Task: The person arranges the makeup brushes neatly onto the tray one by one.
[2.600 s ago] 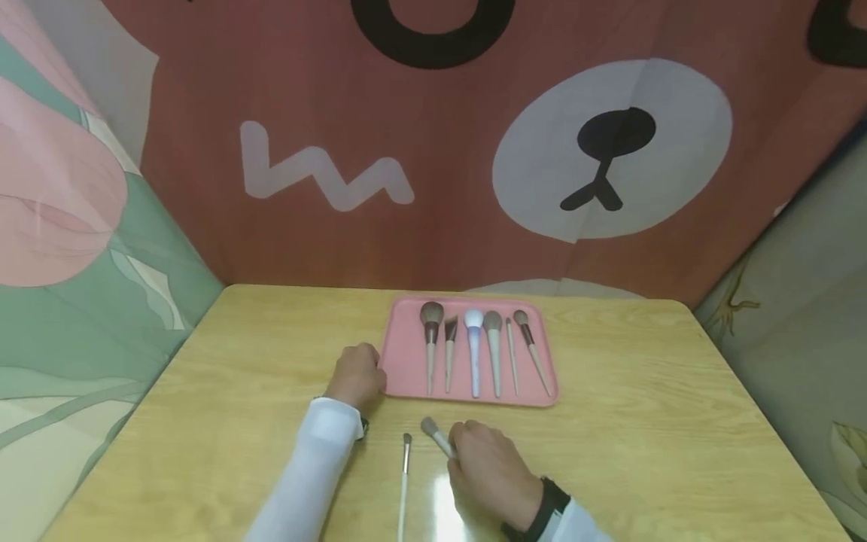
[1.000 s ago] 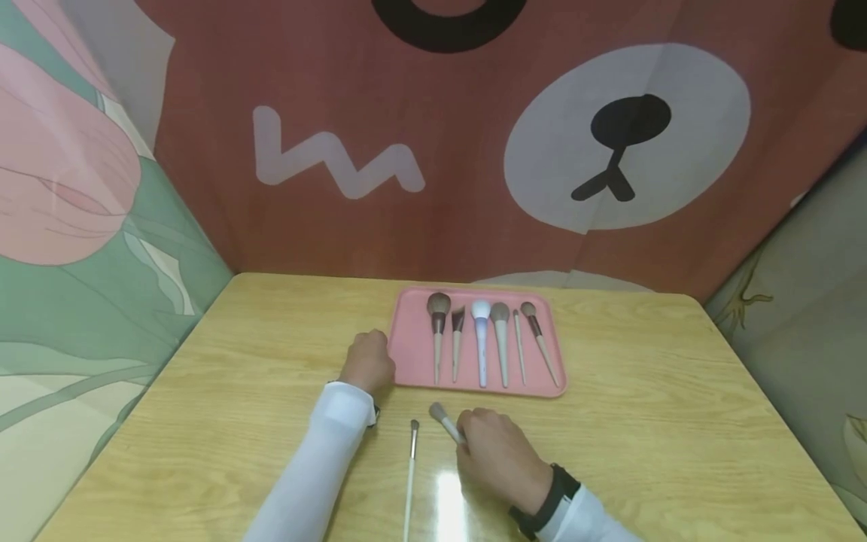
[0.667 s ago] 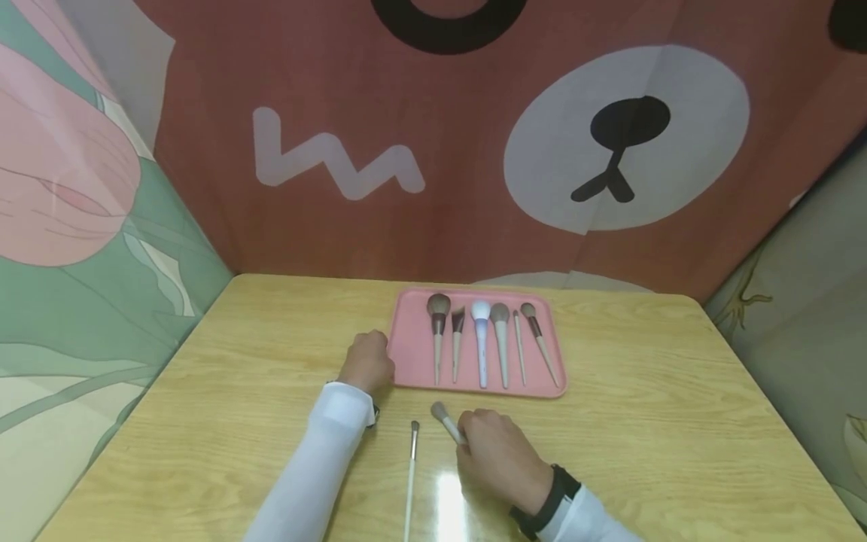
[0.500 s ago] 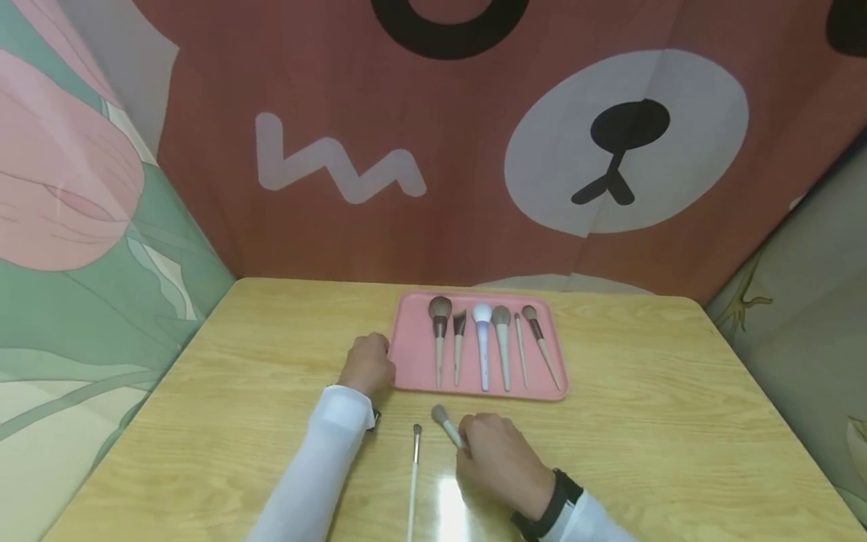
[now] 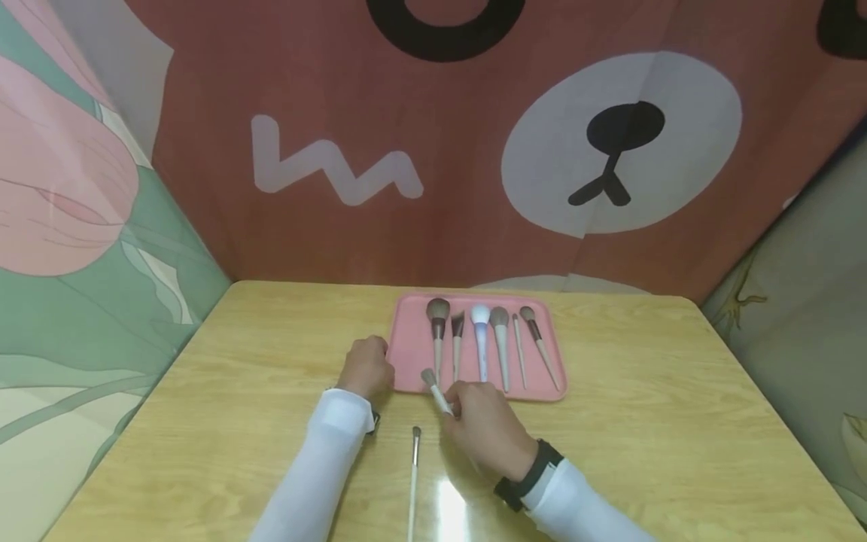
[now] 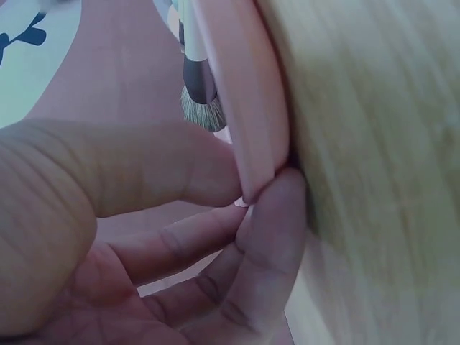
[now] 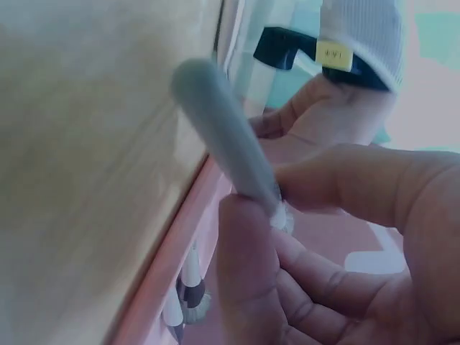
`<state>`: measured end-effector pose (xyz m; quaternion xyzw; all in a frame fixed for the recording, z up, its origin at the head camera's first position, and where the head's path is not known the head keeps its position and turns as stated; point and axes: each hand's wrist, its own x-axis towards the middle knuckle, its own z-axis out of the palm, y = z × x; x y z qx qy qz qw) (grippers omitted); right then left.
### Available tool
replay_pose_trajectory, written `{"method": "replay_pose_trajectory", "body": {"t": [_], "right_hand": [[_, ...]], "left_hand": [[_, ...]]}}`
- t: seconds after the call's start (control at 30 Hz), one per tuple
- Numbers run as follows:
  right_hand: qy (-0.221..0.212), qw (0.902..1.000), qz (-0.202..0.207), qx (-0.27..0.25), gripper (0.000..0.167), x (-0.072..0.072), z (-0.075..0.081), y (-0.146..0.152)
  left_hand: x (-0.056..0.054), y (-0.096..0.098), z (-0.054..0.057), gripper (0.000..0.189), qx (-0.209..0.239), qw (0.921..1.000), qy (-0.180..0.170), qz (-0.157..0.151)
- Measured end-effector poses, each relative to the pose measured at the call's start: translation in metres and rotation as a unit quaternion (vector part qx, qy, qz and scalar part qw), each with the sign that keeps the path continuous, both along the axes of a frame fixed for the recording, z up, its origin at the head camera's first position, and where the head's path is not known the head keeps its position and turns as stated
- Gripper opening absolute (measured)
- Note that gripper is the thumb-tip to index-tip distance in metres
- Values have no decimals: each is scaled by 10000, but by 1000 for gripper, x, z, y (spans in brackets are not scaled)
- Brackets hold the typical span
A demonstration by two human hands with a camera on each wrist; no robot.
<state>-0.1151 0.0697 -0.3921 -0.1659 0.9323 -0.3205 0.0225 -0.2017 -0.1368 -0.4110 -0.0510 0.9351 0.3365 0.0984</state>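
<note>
My right hand point(image 5: 489, 427) pinches a makeup brush point(image 5: 436, 391) by its pale handle, thumb against fingers. The brush's grey bristle head overlaps the near left part of the pink tray point(image 5: 410, 354) in the head view. At the tray's left edge my left hand point(image 5: 366, 369) grips the rim between thumb and fingers, as the left wrist view shows. Several makeup brushes lie side by side on the tray, among them a large dark one point(image 5: 438, 325) and a white and lavender one point(image 5: 482, 335). A thin eye brush point(image 5: 414, 474) lies on the table between my forearms.
The wooden table point(image 5: 650, 421) reaches back to a brown curtain point(image 5: 325, 241) printed with a bear's face. Patterned cloth point(image 5: 74, 339) hangs along the left side, and more hangs at the right.
My right hand has carried the brush up from the table and forward, so that its head now overlaps the tray. My left hand stays at the tray's left edge.
</note>
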Motion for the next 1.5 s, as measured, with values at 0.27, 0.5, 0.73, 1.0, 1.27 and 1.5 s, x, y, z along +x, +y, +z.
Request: {"method": "replay_pose_trajectory", "body": {"t": [0.27,0.5,0.73,1.0,1.27,1.5], "right_hand": [[-31,9997,-223,-138,18,-29,-4,-17],[-239,9984,-425,-276,8,-54,-8,-24],[-560,9961,-566,-381,23,-71,-7,-36],[-762,9918,-995,-266,25,-93,-6,-49],[-394,9932,-1090,87,18,-115,-12,-58],[-290,9891,-1384,420,45,-123,-10,-68]], "left_hand": [[2,-1,-1,22,-24,10000,53,26],[1,1,-3,23,5,9999,102,51],[3,0,-5,24,22,9998,169,39],[3,1,-7,21,-52,9993,370,-35],[3,2,-6,21,-134,9993,338,-70],[3,3,-5,21,-220,9991,352,-44]]}}
